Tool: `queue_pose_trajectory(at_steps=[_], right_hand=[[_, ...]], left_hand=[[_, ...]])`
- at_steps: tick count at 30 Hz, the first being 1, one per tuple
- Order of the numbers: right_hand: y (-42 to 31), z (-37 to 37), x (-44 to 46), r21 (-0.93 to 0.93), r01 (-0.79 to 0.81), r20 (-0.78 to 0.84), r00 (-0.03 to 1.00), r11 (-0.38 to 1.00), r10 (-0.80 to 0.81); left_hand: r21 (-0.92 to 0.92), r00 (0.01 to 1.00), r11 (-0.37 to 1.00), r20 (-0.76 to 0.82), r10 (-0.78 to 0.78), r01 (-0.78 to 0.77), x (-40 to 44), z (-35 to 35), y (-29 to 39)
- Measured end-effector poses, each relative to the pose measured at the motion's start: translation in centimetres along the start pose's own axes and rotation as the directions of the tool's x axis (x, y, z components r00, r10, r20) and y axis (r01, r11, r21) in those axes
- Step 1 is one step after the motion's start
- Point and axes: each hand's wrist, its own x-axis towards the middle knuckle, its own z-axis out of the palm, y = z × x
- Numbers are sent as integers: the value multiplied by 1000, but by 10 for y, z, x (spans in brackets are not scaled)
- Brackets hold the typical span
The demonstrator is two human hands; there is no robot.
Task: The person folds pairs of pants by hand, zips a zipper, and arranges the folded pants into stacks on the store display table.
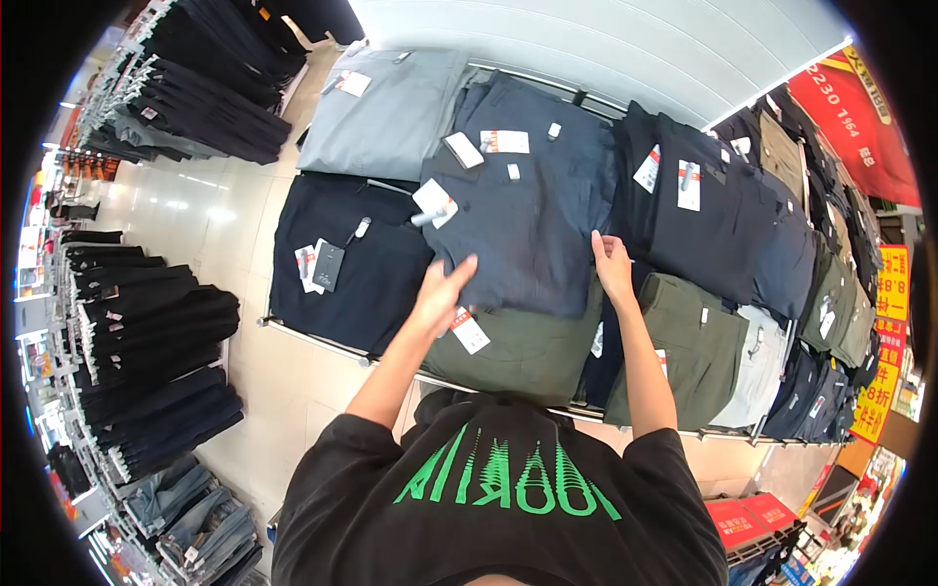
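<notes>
A folded pair of dark grey trousers [532, 249] lies across the display in front of me, its near end over olive green trousers [523, 352]. My left hand [445, 293] is at its near left corner, thumb on top and the other fingers partly hidden at the edge. On the right edge, my right hand [613, 266] pinches the cloth between thumb and fingers. White paper tags [436, 203] lie on the left side of the grey pair. Black trousers [357, 249] with a dark hang tag [330, 267] lie left of my left hand.
Light grey trousers [386, 112] lie at the back left of the rack. Dark trousers [708, 210] and more olive trousers [679, 342] fill its right side. A metal rail [313, 340] runs along the front. Hanging trousers [156, 317] line the left; a white panel [606, 44] stands behind.
</notes>
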Motion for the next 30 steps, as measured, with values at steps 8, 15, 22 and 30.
queue_pose_trajectory(at_steps=[8, 15, 22, 30], right_hand=[[-37, 20, -24, -109, 39, 48, 998, 993, -34], [-51, 26, -31, 119, -13, 151, 988, 993, -5], [-40, -1, -111, 615, 115, 39, 984, 780, -176], [10, 20, -205, 663, -619, 524, 785, 422, 329]], left_hand=[[580, 991, 814, -115, 62, 16, -47, -87, -82], [43, 983, 998, -177, 50, -43, 13, -52, -28], [31, 991, 992, -61, 123, -121, -18, -49, -27], [29, 978, 978, 21, -206, 206, -61, -141, -64]])
